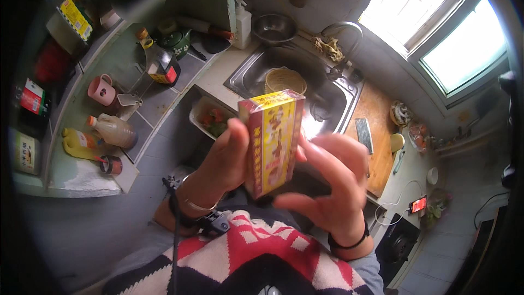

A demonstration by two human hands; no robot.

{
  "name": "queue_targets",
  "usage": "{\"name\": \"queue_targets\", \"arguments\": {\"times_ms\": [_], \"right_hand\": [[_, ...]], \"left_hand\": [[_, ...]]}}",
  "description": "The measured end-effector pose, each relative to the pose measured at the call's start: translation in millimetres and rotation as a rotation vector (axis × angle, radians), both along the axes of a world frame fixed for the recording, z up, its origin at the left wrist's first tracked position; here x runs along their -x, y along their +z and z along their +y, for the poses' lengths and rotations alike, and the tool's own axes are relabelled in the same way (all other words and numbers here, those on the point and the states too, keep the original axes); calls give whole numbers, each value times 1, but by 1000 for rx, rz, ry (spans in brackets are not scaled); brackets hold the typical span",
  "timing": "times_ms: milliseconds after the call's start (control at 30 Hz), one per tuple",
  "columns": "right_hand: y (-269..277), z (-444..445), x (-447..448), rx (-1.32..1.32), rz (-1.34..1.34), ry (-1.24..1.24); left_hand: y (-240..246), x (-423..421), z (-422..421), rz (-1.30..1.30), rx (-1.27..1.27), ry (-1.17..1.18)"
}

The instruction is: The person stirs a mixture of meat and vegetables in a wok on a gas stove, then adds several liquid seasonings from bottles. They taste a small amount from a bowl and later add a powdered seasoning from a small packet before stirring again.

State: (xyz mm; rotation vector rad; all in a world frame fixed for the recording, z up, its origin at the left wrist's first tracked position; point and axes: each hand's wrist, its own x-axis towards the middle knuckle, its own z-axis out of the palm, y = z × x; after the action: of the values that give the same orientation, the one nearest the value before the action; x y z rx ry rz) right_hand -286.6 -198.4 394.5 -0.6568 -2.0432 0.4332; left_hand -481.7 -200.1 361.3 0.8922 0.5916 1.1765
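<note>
A red and yellow printed box [274, 143] with a glossy wrapping stands upright before my chest. My left hand [229, 159] grips it from the left, its thumb at the upper edge; the fingers behind the box are hidden. Slightly blurred, my right hand [335, 180] is at the box's right side with thumb and fingers spread, a fingertip at or just behind the edge. Beyond the box, a woven basket [285, 80] sits in the stainless steel sink [241, 76].
Left are tiled shelves with a sauce bottle [161, 63], pink mug [102, 91] and plastic jugs. A white tub of vegetables [202, 121] is below the counter edge. Right, a cleaver [364, 135] lies on a wooden board [378, 159], near a plugged-in phone [418, 204] and a gas stove [397, 239].
</note>
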Motion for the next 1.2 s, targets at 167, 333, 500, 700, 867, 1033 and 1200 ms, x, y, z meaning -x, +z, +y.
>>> {"name": "queue_targets", "arguments": {"times_ms": [167, 333, 500, 700, 867, 1033, 1200], "right_hand": [[-26, 28, 28, 32, 35, -72], [-44, 39, 30, 230, 141, 27], [-60, 33, 19, 323, 18, 219], [-66, 26, 9, 392, 39, 229], [-62, 39, 21, 245, -201, 36], [-69, 49, 31, 134, -244, 10], [-80, 53, 24, 216, -323, 89]], "left_hand": [[-39, 3, 17, 25, -21, -51], [-62, 6, 26, -60, -24, 7], [-71, 15, 41, -257, 1, 98], [-79, 32, 46, -232, 14, 149], [-82, 24, 37, -151, 115, 43], [-80, 21, 29, -30, 266, 21], [-84, 17, 28, 117, 220, -7]]}}
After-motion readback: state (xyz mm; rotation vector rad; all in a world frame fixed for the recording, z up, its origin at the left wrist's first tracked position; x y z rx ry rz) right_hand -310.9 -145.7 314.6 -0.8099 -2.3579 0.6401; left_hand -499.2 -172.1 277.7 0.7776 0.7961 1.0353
